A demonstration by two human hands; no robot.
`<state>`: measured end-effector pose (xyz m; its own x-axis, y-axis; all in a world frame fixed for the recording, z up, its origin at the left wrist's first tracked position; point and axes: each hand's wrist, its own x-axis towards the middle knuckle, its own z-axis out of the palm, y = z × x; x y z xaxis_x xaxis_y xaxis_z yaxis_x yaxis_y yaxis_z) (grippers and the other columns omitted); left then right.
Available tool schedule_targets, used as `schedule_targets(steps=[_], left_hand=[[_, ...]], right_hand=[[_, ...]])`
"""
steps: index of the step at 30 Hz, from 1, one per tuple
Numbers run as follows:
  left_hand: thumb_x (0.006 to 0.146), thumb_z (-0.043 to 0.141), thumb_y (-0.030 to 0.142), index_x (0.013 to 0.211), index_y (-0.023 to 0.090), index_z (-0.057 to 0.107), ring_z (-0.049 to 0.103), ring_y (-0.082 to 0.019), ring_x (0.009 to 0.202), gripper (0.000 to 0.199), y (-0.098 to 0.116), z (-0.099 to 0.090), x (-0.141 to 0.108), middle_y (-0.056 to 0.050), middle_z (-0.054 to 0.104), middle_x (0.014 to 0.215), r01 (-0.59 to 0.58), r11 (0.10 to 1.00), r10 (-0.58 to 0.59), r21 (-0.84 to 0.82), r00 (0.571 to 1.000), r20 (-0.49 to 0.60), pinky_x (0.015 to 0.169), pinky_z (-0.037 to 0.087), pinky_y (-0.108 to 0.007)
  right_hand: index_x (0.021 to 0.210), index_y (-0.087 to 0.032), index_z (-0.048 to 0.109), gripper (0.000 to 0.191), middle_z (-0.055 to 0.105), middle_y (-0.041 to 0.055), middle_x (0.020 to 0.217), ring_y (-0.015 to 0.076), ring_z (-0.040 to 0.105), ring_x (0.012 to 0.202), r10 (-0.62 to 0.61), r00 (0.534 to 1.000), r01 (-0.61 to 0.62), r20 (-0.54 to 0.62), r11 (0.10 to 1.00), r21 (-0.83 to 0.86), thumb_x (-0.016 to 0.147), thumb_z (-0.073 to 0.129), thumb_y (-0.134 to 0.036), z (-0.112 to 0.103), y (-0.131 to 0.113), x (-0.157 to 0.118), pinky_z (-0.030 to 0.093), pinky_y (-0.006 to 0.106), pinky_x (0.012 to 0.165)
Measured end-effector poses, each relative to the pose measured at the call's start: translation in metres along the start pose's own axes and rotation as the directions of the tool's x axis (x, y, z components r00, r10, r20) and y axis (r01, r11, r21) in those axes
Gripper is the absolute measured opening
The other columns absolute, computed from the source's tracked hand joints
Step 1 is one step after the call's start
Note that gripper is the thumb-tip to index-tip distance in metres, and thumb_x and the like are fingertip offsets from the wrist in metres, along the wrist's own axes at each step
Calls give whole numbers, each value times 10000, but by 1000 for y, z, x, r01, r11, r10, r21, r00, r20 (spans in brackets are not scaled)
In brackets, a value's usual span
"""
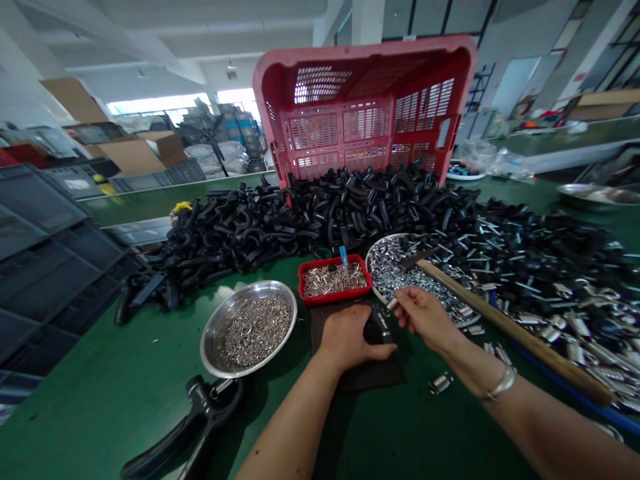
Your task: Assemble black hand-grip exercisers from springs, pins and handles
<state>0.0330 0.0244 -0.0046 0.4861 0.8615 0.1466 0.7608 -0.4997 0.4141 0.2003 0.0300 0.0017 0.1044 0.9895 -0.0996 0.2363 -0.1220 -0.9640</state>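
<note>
Left fingers [384, 350] spread over mat [361, 381], right fingers [411, 299] pinching spring [391, 304] near plate's rim [387, 237], bowl [213, 341] apart from mat

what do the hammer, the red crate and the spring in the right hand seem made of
Hammer handle: probably wood, dull light brown with darker patches; head: likely metal, dark.
Red crate: likely moulded plastic, smooth, with slotted walls.
Spring: probably metal, shiny silver coils; plating unclear.

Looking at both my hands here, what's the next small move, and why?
Probably move the small silver coil spring toward the black plastic-looking part: the right hand pinches the spring close by, and the left hand spans that part on the dark flat mat, seemingly steadying it.
</note>
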Motion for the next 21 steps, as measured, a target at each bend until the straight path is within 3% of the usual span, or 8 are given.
schedule_targets(steps=[3, 6, 9, 13, 16, 18, 19, 21], left_hand=[[585, 592, 645, 977, 187, 568, 509, -262, 925, 604, 2, 1, 1, -84, 568, 996, 140, 981, -130, 137, 988, -85, 769, 406, -347], [560, 597, 666, 995, 208, 597, 464, -290, 986, 631, 2, 0, 0, -104, 526, 1085, 192, 958, -179, 215, 981, -77, 793, 394, -376], [576, 552, 700, 1111, 231, 563, 449, -313, 1010, 711, 1, -2, -4, -115, 512, 1134, 205, 946, -196, 252, 979, -62, 825, 374, -420], [533, 526, 753, 1186, 217, 518, 458, -327, 1029, 844, 1, -15, -7, -122, 522, 1163, 193, 953, -194, 235, 981, -18, 856, 368, -433], [717, 414, 671, 1117, 243, 563, 506, -267, 1000, 605, -6, -35, 9, -91, 573, 1105, 295, 932, -281, 211, 955, -94, 835, 392, -367], [843, 338, 509, 1019, 247, 618, 535, -243, 967, 422, -16, -46, 32, -87, 611, 1031, 448, 861, -416, 240, 893, -174, 796, 403, -346], [848, 375, 442, 988, 251, 634, 548, -239, 951, 351, -21, -49, 45, -86, 622, 1007, 491, 833, -466, 254, 871, -156, 777, 408, -340], [764, 545, 378, 912, 297, 656, 579, -215, 892, 202, -32, -49, 70, -36, 652, 941, 469, 845, -463, 257, 882, -87, 738, 419, -303]], right_hand=[[748, -185, 467, 291, 562, -14, 589, 112, 564, 463, 6, 999, -5, -45, 999, 35, 753, 436, -474, 7, 11, -2, 364, 193, 344], [744, -186, 477, 252, 589, -11, 582, 106, 539, 396, -65, 995, 77, 70, 980, -183, 761, 456, -437, -1, 18, -5, 371, 215, 360], [847, -191, 501, 215, 614, -4, 602, 122, 548, 412, -187, 973, 226, 133, 883, -412, 782, 453, -391, -25, 17, -9, 420, 251, 423], [957, -211, 521, 264, 642, 25, 655, 179, 613, 561, -373, 927, 337, 51, 763, -552, 788, 465, -406, -66, 20, -16, 463, 290, 511], [875, -224, 565, 246, 651, 32, 666, 188, 616, 568, -432, 902, 353, 6, 729, -586, 776, 479, -432, -82, 26, -19, 462, 289, 504], [857, -224, 576, 250, 650, 32, 668, 184, 617, 577, -442, 897, 375, 16, 742, -556, 780, 471, -438, -82, 29, -20, 467, 281, 505], [866, -223, 579, 249, 651, 32, 674, 181, 617, 585, -444, 895, 394, 39, 747, -535, 782, 471, -432, -81, 29, -20, 472, 276, 511], [896, -224, 578, 241, 654, 32, 697, 173, 619, 606, -438, 892, 434, 116, 753, -494, 790, 471, -411, -78, 30, -22, 483, 268, 524]])
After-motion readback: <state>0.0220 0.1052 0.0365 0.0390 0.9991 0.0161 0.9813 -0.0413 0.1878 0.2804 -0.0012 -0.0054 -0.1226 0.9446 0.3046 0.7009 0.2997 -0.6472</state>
